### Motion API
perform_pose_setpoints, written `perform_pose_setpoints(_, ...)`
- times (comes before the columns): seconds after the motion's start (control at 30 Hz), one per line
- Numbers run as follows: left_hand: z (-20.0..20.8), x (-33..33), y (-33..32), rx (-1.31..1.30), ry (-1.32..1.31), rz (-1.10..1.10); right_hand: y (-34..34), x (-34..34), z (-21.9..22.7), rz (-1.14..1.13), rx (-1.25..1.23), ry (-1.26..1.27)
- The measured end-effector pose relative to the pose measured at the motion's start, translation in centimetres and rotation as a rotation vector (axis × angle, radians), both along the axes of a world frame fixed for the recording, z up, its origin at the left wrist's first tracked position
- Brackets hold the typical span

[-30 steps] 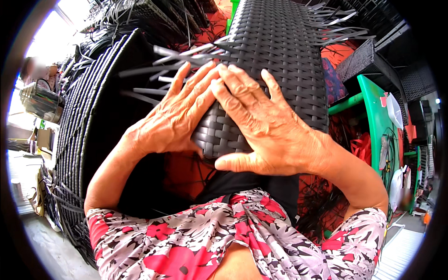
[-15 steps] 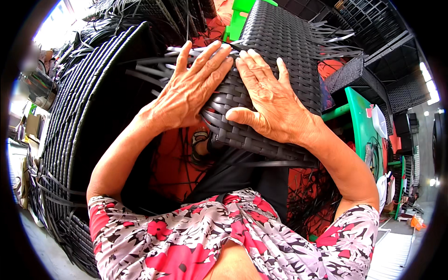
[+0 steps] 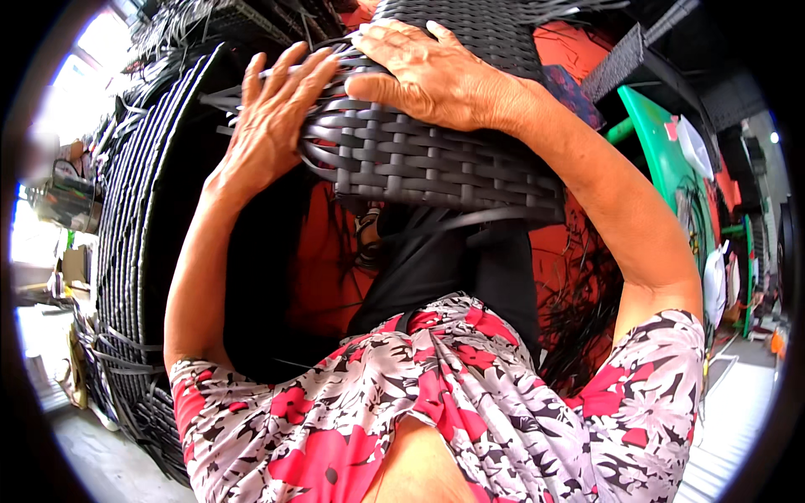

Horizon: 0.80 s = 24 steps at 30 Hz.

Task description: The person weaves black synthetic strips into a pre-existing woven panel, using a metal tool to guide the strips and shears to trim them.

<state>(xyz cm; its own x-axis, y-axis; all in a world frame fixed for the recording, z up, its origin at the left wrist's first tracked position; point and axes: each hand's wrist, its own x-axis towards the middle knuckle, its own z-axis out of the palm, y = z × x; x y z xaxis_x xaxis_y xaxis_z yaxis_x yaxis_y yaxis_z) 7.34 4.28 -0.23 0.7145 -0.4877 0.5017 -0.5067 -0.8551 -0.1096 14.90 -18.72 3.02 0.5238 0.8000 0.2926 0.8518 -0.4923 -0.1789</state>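
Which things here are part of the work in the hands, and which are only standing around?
In the work:
- woven dark grey wicker panel
- loose wicker strands at its edge
- left hand and right hand, both pressing on the panel

Standing around:
- round wicker frame
- green board
- hanging basket
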Motion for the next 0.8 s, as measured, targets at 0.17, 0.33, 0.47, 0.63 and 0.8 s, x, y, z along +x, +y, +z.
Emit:
perform_pose_setpoints(0.17,3.9,-4.9,2.9,0.264,0.383,0.336,-6.7,-0.8,2.6,0.060,0.324,0.148)
perform_pose_setpoints(0.33,7.7,-8.6,-5.8,-0.087,0.047,-0.083,-13.8,-5.7,0.0,-0.188,0.526,0.201)
perform_pose_setpoints(0.47,2.0,-10.8,-11.8,-0.466,0.020,-0.329,-14.6,-9.7,-1.1,-0.237,0.752,0.258)
perform_pose_setpoints(0.63,-1.1,-12.0,-15.7,-1.081,0.525,-0.308,-14.5,-10.8,-0.2,-0.178,0.612,0.239)
perform_pose_setpoints(0.8,-2.5,-10.8,-16.9,-2.199,1.362,-0.348,-13.5,-10.2,0.3,-0.053,0.487,0.125)
